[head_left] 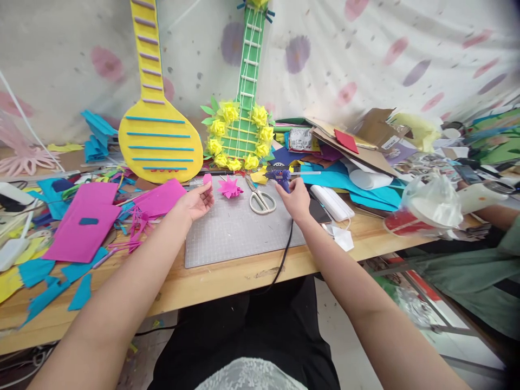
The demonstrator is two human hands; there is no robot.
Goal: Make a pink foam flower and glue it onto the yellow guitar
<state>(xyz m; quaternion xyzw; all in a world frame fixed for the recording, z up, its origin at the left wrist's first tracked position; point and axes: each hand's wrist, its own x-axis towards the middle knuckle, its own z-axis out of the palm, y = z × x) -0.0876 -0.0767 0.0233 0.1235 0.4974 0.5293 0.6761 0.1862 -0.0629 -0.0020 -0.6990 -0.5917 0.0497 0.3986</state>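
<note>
Listing from the left hand inward, we record the following on the tabletop (179,290) of pale wood.

Item: left hand (198,201), palm partly turned up, thumb and forefinger pinched narrow on a small bright-pink paper petal (208,177); the remaining fingers curl loosely.

Item: right hand (296,199), closed about the handle of a blue-purple plastic glue gun (280,175), a pale, slender stick projecting from its rear and a black cord (286,244) hanging over the tabletop's front edge.

Item: spiky magenta paper flower (230,188), lying between the two hands, just beside the left one, which is the nearer.

Item: silver scissors with pale loop handles (262,202), between flower and right hand, handles toward us, on a grey gridded cutting mat (239,238).

Relation of note: the glue gun's long axis runs crosswise, its front end toward the left; petal and flower both lie on that side, the petal farther off. Nozzle and petal are apart.

Behind, we enter two upright instrument shapes: one yellow with blue bars (160,141), one green ringed with yellow paper roses (248,86).
</note>
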